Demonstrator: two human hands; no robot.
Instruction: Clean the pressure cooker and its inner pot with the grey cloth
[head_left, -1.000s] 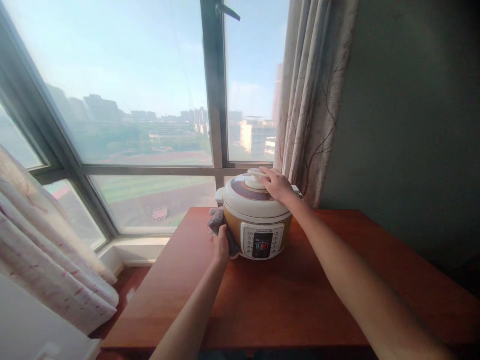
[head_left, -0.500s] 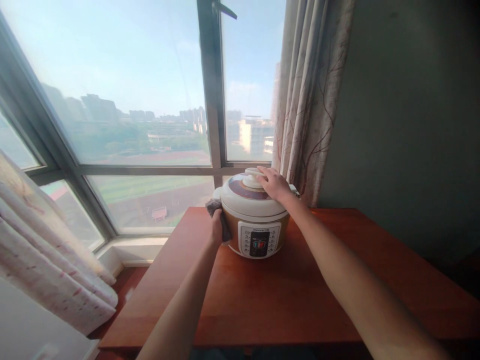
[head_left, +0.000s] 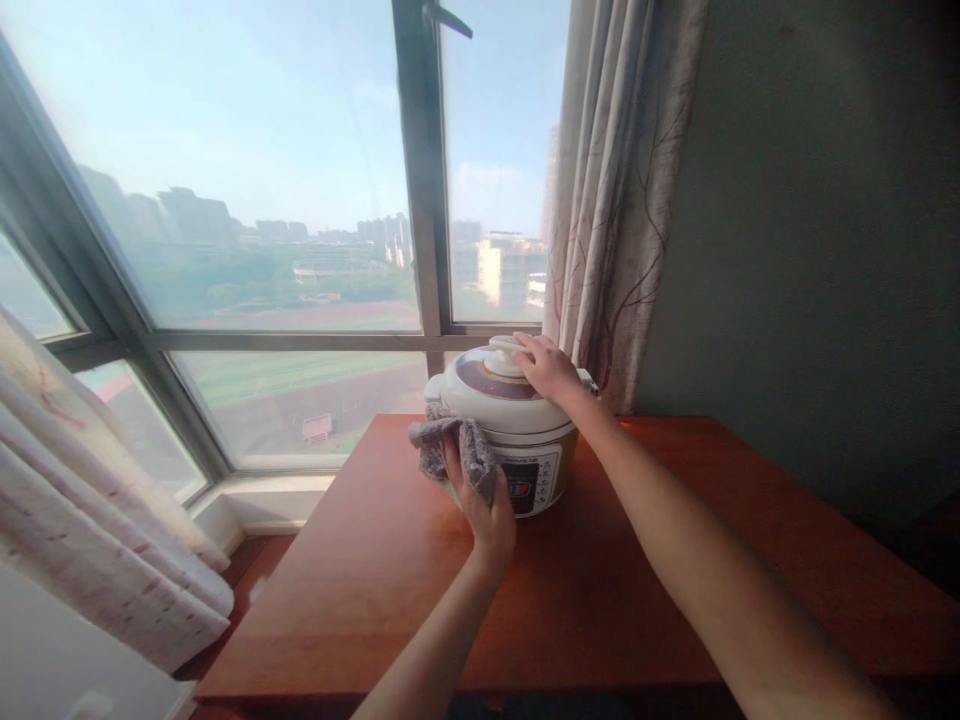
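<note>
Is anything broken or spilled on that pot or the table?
Nothing stands out. The cooker sits upright on the table, lid on. The left hand presses a grey cloth against it; the right hand rests on top.

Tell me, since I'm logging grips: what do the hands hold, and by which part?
The left hand grips a bunched grey cloth by its near folds; the right hand rests on the cooker lid, beside the knob.

The only writing in sight sits on the cooker (head_left: 517, 420), on its front control panel (head_left: 534, 478): a short line of small print along the panel's top edge, too small and blurred to read. The button markings below it cannot be made out either.
</note>
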